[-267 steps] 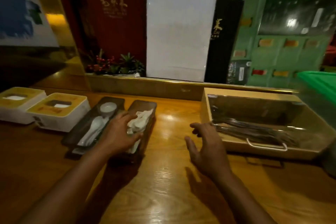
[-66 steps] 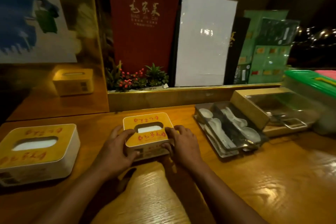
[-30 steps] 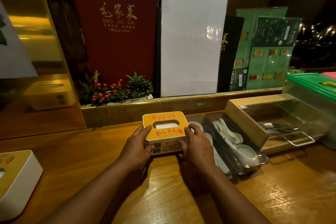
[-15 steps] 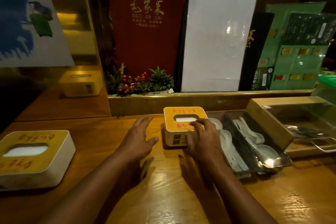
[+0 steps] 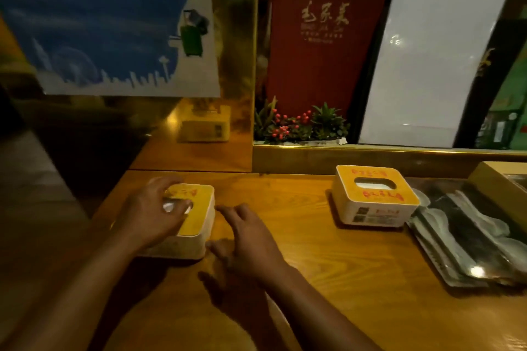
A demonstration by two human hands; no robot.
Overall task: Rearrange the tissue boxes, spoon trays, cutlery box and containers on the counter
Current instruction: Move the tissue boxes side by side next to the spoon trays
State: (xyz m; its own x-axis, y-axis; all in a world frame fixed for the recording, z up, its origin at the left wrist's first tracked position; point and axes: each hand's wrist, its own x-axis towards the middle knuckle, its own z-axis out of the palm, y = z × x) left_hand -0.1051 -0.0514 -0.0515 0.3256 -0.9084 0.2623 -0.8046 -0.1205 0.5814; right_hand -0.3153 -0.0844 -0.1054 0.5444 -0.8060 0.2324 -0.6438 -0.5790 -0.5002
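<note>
On red menu point(image 5: 322, 37): gold characters.

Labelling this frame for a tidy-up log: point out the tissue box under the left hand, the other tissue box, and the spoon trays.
left tissue box point(image 5: 196, 216), head view, yellow lid
right tissue box point(image 5: 373, 194), head view, lid
spoon trays point(image 5: 467, 239), head view, dark tray floor

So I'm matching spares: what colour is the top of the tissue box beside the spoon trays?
Yellow-orange with red lettering, on the tissue box; head view.

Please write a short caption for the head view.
Left hand rests on one tissue box; right hand open beside it.
</note>
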